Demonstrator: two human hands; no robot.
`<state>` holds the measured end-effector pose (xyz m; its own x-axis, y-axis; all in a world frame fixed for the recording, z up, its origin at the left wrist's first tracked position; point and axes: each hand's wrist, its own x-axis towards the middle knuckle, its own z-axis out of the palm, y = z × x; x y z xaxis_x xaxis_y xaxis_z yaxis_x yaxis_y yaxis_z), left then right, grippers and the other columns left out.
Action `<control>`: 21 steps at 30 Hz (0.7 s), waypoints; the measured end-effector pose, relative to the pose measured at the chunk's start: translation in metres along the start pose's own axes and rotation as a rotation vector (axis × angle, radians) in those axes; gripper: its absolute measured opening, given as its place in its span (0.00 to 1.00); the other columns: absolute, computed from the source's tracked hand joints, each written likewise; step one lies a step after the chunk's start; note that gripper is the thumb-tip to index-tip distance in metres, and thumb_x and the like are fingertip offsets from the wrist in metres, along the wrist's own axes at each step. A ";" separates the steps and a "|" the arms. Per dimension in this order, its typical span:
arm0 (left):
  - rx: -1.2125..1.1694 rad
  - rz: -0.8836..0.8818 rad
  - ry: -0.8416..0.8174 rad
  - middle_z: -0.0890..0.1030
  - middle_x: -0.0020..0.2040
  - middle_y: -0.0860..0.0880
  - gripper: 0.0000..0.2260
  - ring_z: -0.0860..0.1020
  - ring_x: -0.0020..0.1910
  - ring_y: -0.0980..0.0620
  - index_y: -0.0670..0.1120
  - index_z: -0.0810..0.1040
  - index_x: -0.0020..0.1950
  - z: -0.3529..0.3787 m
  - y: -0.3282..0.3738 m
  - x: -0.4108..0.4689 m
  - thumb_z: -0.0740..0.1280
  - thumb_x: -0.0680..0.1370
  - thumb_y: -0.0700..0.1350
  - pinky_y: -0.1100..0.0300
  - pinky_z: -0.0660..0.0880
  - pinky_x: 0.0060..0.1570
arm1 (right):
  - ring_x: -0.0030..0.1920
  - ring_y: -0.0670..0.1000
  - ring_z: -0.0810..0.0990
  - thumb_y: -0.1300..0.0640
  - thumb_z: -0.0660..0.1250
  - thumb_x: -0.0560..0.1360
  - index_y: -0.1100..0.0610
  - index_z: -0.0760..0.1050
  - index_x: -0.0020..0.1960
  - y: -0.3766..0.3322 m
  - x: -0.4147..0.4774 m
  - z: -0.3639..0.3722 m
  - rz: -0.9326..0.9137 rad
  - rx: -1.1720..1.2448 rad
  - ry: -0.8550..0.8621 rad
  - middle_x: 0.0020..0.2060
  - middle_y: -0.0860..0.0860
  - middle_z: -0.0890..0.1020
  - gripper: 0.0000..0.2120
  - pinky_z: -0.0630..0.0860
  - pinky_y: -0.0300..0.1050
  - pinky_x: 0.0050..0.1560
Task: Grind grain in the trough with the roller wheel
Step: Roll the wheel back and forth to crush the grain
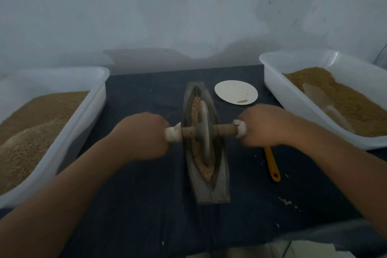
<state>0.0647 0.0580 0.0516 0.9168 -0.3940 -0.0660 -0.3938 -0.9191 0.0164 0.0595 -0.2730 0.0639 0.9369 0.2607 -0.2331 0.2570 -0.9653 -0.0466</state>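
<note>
Grinding looks partway done: grain point(206, 170) in the trough point(219, 174) is partly crushed, with coarse bits at the near and far ends, so more passes are needed. The roller wheel point(204, 130) stands upright mid-trough, at the centre of the desk point(136, 195). The left grip point(144, 134) is clenched on its left axle end and the right grip point(263, 124) on the right end, with the wheel between them

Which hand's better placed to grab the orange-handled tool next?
Right. The right hand grips the roller wheel beside the orange-handled tool, which lies right of the trough; the left hand is across the trough.
</note>
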 end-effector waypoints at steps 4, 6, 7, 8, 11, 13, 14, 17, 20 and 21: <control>-0.017 -0.154 0.101 0.79 0.36 0.53 0.11 0.79 0.36 0.50 0.51 0.76 0.36 -0.009 -0.004 0.056 0.67 0.72 0.57 0.55 0.76 0.38 | 0.29 0.47 0.73 0.45 0.66 0.76 0.48 0.70 0.33 -0.009 0.043 -0.007 0.047 -0.161 0.551 0.28 0.46 0.74 0.15 0.75 0.47 0.34; -0.071 -0.202 0.156 0.79 0.38 0.52 0.15 0.79 0.38 0.47 0.50 0.76 0.36 -0.013 -0.008 0.075 0.67 0.72 0.61 0.53 0.78 0.41 | 0.28 0.49 0.72 0.45 0.67 0.75 0.48 0.68 0.31 -0.011 0.062 -0.017 0.069 -0.198 0.630 0.27 0.46 0.72 0.17 0.76 0.48 0.33; -0.090 -0.215 0.164 0.79 0.38 0.52 0.17 0.79 0.39 0.47 0.50 0.76 0.36 -0.013 -0.008 0.079 0.67 0.73 0.64 0.53 0.78 0.42 | 0.29 0.50 0.73 0.43 0.67 0.75 0.48 0.69 0.31 -0.010 0.067 -0.022 0.088 -0.234 0.605 0.27 0.46 0.73 0.17 0.76 0.47 0.33; -0.101 -0.224 0.164 0.78 0.38 0.52 0.18 0.79 0.39 0.47 0.51 0.76 0.37 -0.011 -0.008 0.079 0.67 0.73 0.65 0.53 0.77 0.42 | 0.29 0.50 0.72 0.43 0.67 0.74 0.49 0.69 0.31 -0.010 0.068 -0.027 0.099 -0.269 0.578 0.27 0.47 0.73 0.16 0.74 0.46 0.32; -0.089 -0.182 0.120 0.79 0.38 0.52 0.13 0.78 0.37 0.49 0.51 0.77 0.37 -0.003 -0.004 0.059 0.66 0.74 0.59 0.55 0.74 0.39 | 0.31 0.49 0.74 0.47 0.69 0.73 0.49 0.71 0.33 -0.011 0.053 -0.028 0.059 -0.223 0.491 0.30 0.47 0.76 0.13 0.75 0.46 0.35; -0.079 -0.124 0.038 0.80 0.36 0.54 0.09 0.78 0.35 0.52 0.50 0.78 0.36 0.002 -0.003 0.033 0.67 0.71 0.54 0.57 0.72 0.35 | 0.34 0.47 0.78 0.48 0.69 0.73 0.48 0.75 0.36 -0.013 0.031 -0.026 0.034 -0.135 0.248 0.33 0.47 0.79 0.09 0.78 0.48 0.39; -0.078 -0.096 0.008 0.79 0.35 0.55 0.08 0.78 0.34 0.54 0.51 0.78 0.36 0.003 -0.002 0.020 0.67 0.70 0.54 0.59 0.71 0.33 | 0.33 0.45 0.79 0.47 0.70 0.72 0.48 0.77 0.37 -0.013 0.020 -0.026 0.028 -0.085 0.103 0.32 0.47 0.81 0.07 0.77 0.47 0.37; -0.063 -0.043 -0.006 0.78 0.31 0.56 0.09 0.76 0.31 0.58 0.52 0.76 0.35 0.004 0.001 -0.010 0.64 0.66 0.57 0.61 0.67 0.29 | 0.25 0.41 0.76 0.45 0.71 0.70 0.47 0.78 0.36 -0.013 -0.001 -0.021 0.010 0.003 -0.144 0.26 0.45 0.79 0.08 0.71 0.42 0.32; -0.019 -0.079 0.027 0.78 0.33 0.55 0.11 0.77 0.33 0.55 0.52 0.76 0.35 0.000 0.003 0.001 0.65 0.68 0.58 0.60 0.70 0.31 | 0.30 0.42 0.77 0.44 0.71 0.72 0.47 0.78 0.36 -0.011 0.011 -0.012 0.047 -0.044 0.022 0.29 0.45 0.80 0.10 0.71 0.43 0.32; -0.005 -0.116 0.048 0.79 0.35 0.55 0.10 0.78 0.34 0.53 0.51 0.77 0.36 -0.004 0.004 0.013 0.66 0.69 0.57 0.58 0.73 0.33 | 0.33 0.44 0.78 0.43 0.69 0.73 0.47 0.77 0.36 -0.010 0.020 -0.010 0.071 -0.069 0.137 0.31 0.45 0.80 0.10 0.71 0.44 0.33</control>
<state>0.0759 0.0494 0.0547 0.9583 -0.2852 -0.0200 -0.2849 -0.9584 0.0163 0.0780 -0.2575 0.0697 0.9756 0.1963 -0.0984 0.2004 -0.9791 0.0334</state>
